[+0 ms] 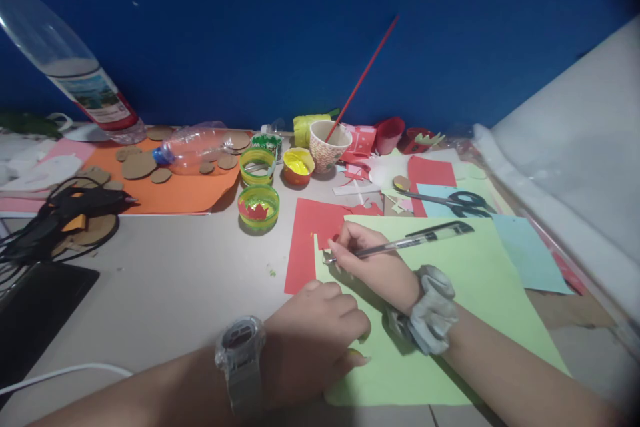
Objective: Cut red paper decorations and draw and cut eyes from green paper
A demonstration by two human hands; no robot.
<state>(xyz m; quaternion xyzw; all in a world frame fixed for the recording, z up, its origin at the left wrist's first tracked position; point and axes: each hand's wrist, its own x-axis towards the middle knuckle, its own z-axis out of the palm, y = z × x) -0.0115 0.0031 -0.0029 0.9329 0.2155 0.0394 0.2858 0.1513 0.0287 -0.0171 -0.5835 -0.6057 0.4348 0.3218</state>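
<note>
A black-and-clear gel pen [415,239] is pinched in my right hand [370,260], its tip touching the upper left corner area of a light green sheet of paper [480,293]. That corner has a small notch cut from it, with a red sheet [303,240] showing underneath. My left hand [320,327] rests palm down on the left edge of the green sheet. Its fingers are loosely bent, the thumb stands apart, and nothing shows in it. A watch is on my left wrist and a grey scrunchie on my right.
Scissors [450,200] lie on paper scraps at right. Behind stand a patterned cup [327,150] with a red stick, paint pots [299,165] and green-yellow rings [259,207]. Cardboard discs, a clear bottle [195,147] and an orange sheet [175,193] are left, near black cables [55,213].
</note>
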